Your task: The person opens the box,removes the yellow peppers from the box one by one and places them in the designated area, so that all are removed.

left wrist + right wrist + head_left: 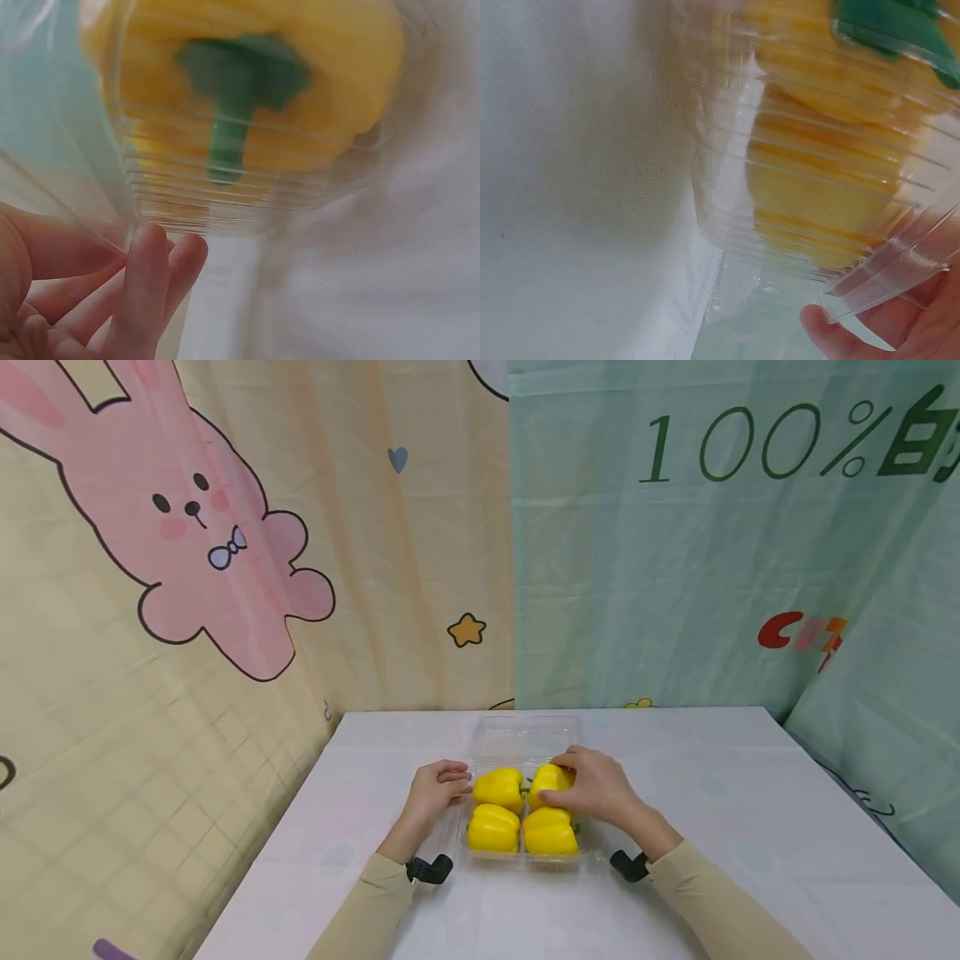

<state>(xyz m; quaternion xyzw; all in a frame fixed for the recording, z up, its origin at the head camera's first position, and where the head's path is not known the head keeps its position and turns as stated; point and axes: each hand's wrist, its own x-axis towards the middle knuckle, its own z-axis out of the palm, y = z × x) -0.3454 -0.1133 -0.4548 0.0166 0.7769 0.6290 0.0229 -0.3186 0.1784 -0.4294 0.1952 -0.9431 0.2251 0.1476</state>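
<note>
Filling the background, a beige curtain (420, 568) and a green curtain (637, 568) meet behind the white table (675, 760). A large pink rabbit (217, 527) is printed on the beige side. Tan sleeves (742, 902) reach in over the near edge, and small black mounts (429, 869) jut from both wrists, just beside the box. The hands stand in the way of part of its sides.

The left hand (435, 789) pinches the rim at the box's left side, fingers gently bent. The right hand (596, 785) grasps the far right pepper (545, 782), covering part of it, thumb nearer the person; one fingertip meets the clear rim in the right wrist view.

The clear box (551, 858) sits on the table between the hands, its lid (525, 739) open at the back. Inside lie four yellow peppers (493, 828), two by two, on their sides, with green stems (229, 142).
</note>
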